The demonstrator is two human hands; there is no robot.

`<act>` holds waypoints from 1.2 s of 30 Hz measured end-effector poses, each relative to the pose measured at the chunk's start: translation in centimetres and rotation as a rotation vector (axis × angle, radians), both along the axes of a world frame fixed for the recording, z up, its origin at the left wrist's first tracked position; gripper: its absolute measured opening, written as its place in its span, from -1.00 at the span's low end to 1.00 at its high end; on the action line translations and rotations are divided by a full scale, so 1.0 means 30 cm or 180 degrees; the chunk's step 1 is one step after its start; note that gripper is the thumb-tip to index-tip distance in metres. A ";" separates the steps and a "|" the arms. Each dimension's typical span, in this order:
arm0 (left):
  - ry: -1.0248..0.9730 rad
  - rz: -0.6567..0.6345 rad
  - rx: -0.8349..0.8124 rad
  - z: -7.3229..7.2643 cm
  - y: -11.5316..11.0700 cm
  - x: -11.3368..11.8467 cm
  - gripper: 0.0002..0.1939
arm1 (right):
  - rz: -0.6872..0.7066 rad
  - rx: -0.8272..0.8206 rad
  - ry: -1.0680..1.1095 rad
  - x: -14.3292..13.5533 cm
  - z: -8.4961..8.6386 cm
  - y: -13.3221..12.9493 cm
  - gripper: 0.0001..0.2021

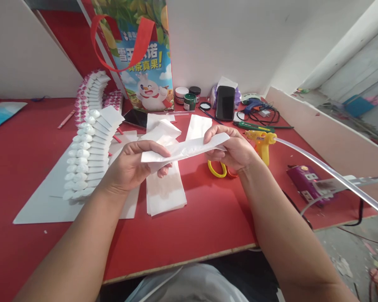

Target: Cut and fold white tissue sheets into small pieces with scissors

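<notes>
A folded strip of white paper (187, 149) is stretched between my two hands above the table. My left hand (141, 161) pinches its left end, thumb on top and fingers beneath. At the other end my right hand (231, 147) grips it the same way. Below lies a stack of white paper strips (165, 193), and behind it are more folded white papers (164, 132) and a single white strip (199, 126). Scissors with yellow and orange handles (217, 169) lie under my right hand, their blades hidden.
Left stands a curved row of white spoon-like pieces (82, 161) on white board (44, 205). A yellow glue gun (261, 142) with a long clear stick is at right, near a purple box (307, 182). Behind are paint jars (189, 102), a phone (225, 103) and a gift bag (149, 75).
</notes>
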State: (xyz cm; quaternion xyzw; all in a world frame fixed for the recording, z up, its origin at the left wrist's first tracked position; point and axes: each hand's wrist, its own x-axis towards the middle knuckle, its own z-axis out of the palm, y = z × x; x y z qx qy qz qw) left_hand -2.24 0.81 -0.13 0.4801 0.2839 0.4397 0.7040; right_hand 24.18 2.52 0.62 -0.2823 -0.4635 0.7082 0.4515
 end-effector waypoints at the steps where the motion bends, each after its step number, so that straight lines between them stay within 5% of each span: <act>1: 0.0016 -0.0142 -0.0012 0.003 0.000 -0.005 -0.83 | -0.0004 0.0018 0.0010 0.000 0.001 -0.001 -0.99; 5: 0.0130 -0.0834 -0.0174 0.014 0.003 -0.017 -0.64 | -0.0018 0.0012 -0.0083 -0.001 0.002 -0.004 -0.92; 10: 0.0473 -0.0723 -0.0569 0.008 -0.002 0.000 -0.64 | 0.0112 -0.0004 -0.0269 -0.018 0.005 -0.013 -0.91; 13: 0.0753 -0.1020 -0.0810 0.008 -0.010 0.019 -0.52 | 0.0236 0.0036 -0.0423 -0.035 0.009 -0.019 -0.92; 18: 0.1101 -0.1470 -0.0787 0.013 -0.017 0.035 -0.67 | 0.0416 0.0069 -0.0592 -0.047 0.009 -0.022 -0.93; 23: 0.1186 -0.1321 -0.0767 0.024 -0.026 0.040 -0.73 | -0.0110 0.0063 -0.0778 -0.020 0.008 -0.002 -0.88; 28: 0.1205 -0.1036 -0.0836 0.025 -0.029 0.053 -0.77 | -0.0460 -0.0095 -0.1168 -0.014 0.022 0.004 -0.45; 36: 0.1179 -0.0969 -0.0758 -0.003 -0.024 0.064 -0.76 | -0.0761 0.0331 -0.1462 -0.028 -0.006 0.004 -0.63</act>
